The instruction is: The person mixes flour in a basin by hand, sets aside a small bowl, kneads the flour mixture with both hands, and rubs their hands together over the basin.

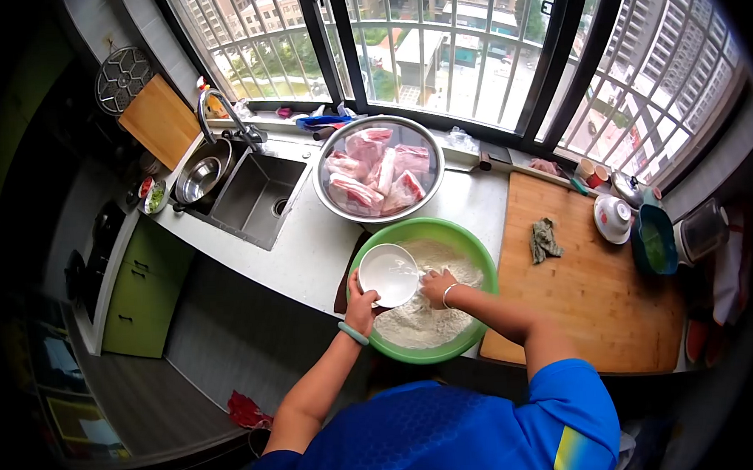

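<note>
A white bowl (pixel 389 274) is in my left hand (pixel 361 306), which grips its left rim over the left part of a green basin (pixel 488 263). Pale flour (pixel 428 324) covers much of the basin's inside. My right hand (pixel 437 288) reaches down into the flour, just right of the bowl. Its fingertips are partly sunk in the flour, so what they hold, if anything, is hidden. Behind the green basin stands a metal bowl (pixel 323 191) with several large pieces of raw meat (pixel 382 170).
A large wooden board (pixel 602 308) lies on the right with a crumpled cloth (pixel 545 241). Beyond it are a white bowl (pixel 614 216) and a teal basin (pixel 654 242). The sink (pixel 259 194), faucet (pixel 216 103) and metal pots (pixel 201 178) are at the left, below the barred window.
</note>
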